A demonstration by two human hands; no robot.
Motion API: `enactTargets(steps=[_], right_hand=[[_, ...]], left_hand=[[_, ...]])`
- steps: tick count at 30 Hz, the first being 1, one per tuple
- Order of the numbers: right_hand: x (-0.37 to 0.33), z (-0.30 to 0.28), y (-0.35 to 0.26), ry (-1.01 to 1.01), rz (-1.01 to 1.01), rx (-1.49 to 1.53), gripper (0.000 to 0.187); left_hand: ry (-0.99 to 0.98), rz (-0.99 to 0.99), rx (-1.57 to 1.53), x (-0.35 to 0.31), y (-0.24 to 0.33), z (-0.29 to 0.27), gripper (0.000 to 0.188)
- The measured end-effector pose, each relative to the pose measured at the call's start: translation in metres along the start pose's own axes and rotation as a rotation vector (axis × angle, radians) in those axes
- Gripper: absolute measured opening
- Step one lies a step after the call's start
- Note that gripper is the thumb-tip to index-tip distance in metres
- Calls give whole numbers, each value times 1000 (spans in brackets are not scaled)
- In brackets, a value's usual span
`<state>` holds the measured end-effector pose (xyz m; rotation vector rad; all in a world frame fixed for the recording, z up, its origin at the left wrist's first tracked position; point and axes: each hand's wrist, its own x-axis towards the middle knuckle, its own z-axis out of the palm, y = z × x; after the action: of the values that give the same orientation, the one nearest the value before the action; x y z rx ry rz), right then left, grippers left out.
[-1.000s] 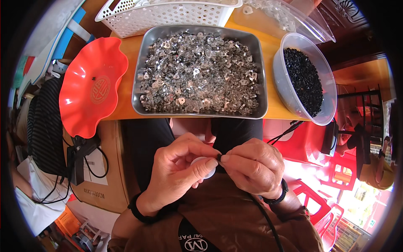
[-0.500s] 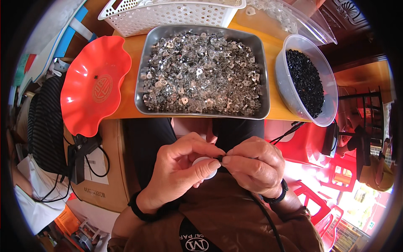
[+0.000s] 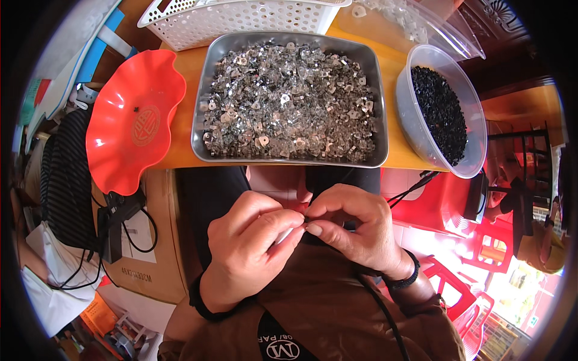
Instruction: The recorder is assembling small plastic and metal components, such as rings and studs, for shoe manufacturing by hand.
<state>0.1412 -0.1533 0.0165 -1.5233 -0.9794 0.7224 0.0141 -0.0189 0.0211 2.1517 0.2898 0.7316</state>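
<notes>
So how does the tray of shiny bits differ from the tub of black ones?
The metal tray is rectangular with rounded corners, while the plastic tub is round. The tray is opaque grey; the tub is translucent. The tray holds shiny clear and silvery bits, the tub black pieces. Both are open-topped and hold many small parts.

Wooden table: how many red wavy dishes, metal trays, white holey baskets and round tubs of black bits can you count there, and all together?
Red wavy dish: 1
Metal tray: 1
White holey basket: 1
Round tub of black bits: 1
Total: 4
</notes>
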Motion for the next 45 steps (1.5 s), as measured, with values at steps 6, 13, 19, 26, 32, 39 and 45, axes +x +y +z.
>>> enactTargets(steps=[6,13,19,26,32,39,45], right_hand=[[-7,-9,4,-154,432,438,16],[-5,-12,3,-200,514,483,17],[-6,-16,13,-248,537,551,17],[-8,-14,7,-223,544,571,16],[-10,-12,-1,-190,488,439,13],[-15,-26,10,78,474,459,14],[-29,-45,1,204,155,174,28]], left_hand=[[-69,47,-58,-3,-3,1,27],[-75,87,-50,-2,-2,4,25],[-128,20,-126,0,-1,3,26],[-153,-13,-174,-1,-2,1,25],[-135,-93,-189,-2,1,5,20],[156,-465,-541,-10,-17,-15,10],[175,-552,-647,-17,-23,-41,10]])
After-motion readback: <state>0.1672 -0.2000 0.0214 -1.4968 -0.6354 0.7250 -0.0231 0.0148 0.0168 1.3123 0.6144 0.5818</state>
